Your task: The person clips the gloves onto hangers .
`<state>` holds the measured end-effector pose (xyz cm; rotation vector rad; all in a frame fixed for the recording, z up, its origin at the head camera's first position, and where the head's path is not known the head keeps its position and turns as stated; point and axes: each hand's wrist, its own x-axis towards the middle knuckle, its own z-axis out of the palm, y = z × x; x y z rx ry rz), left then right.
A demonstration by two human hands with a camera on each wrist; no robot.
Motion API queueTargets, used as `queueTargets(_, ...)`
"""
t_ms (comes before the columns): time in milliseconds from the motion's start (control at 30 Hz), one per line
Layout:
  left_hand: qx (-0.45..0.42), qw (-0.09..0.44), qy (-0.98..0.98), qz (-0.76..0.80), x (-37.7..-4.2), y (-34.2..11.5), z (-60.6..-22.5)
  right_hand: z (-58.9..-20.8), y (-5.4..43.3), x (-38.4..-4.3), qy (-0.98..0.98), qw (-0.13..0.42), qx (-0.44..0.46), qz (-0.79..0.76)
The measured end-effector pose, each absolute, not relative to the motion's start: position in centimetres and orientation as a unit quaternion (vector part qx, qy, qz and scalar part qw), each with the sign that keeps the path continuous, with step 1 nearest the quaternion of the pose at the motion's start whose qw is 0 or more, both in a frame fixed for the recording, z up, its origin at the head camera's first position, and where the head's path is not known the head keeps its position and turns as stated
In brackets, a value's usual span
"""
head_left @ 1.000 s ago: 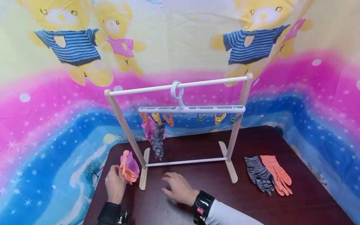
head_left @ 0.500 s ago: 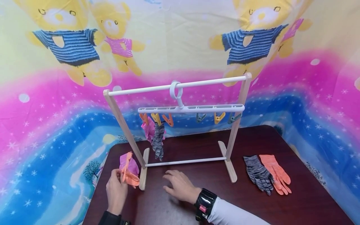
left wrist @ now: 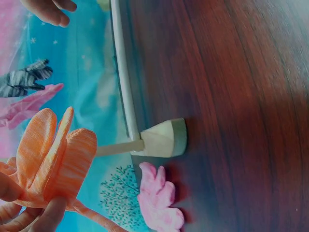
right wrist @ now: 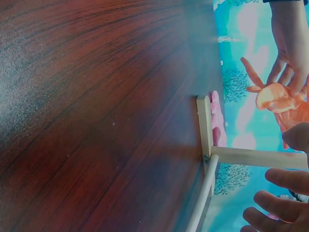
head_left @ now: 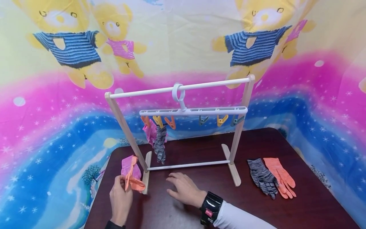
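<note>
My left hand (head_left: 121, 198) pinches an orange glove (head_left: 133, 178) and holds it up off the table, left of the rack's foot. In the left wrist view that glove (left wrist: 58, 154) shows its fingers spread, with my thumb and fingertips at its lower part. A pink glove (head_left: 127, 165) lies on the table behind it. My right hand (head_left: 186, 190) is held over the table in front of the rack, fingers relaxed and holding nothing. From the hanger (head_left: 194, 111) a pink glove (head_left: 150, 132) and a grey striped glove (head_left: 160, 143) hang by clothespins at the left.
A wooden rack (head_left: 121, 121) with white bars carries the hanger. Orange (head_left: 170, 122), yellow (head_left: 222, 120) and dark green (head_left: 203, 120) clothespins sit along it. A grey striped glove (head_left: 261, 176) and an orange glove (head_left: 280, 176) lie at the right of the dark table (head_left: 200, 152).
My left hand has moved slightly right and toward me with the orange glove, which has turned in the grip. The right hand has shifted only a little.
</note>
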<state>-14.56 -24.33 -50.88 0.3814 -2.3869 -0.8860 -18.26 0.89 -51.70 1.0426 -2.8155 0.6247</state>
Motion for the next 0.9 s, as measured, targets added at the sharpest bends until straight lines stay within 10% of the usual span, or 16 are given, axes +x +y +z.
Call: queueTargets(900,0.072,0.338,-0.878,-0.330,-13.6,-20.6,-48.6,-50.3,3.5,-18.4,-0.923,0.020,0.323,0.210)
